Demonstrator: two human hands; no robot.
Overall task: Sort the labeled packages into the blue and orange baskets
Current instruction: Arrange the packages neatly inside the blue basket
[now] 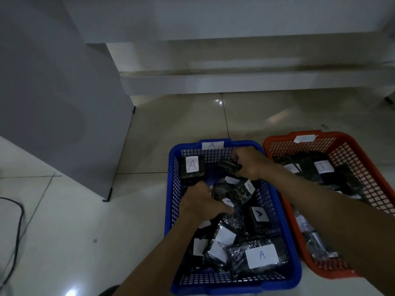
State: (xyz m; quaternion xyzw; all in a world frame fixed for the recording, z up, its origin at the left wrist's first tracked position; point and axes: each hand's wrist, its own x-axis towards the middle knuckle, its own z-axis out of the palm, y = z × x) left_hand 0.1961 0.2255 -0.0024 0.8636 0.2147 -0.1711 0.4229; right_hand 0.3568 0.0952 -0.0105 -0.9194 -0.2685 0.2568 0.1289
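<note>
A blue basket [284, 223] tagged "A" stands on the floor, holding several black wrapped packages with white "A" labels, one large package [256, 256] at its near end. An orange basket [363, 163] stands to its right with several black packages, one labeled "J" [323, 167]. Both my hands are inside the blue basket. My right hand [252, 162] grips a small black package [228, 164] near the far wall. My left hand [201, 201] holds another black package [220, 192] in the basket's middle.
A grey cabinet [59, 103] stands on the tiled floor at the left. A black cable [18, 227] runs along the floor at the far left. A white ledge [235, 82] crosses the back.
</note>
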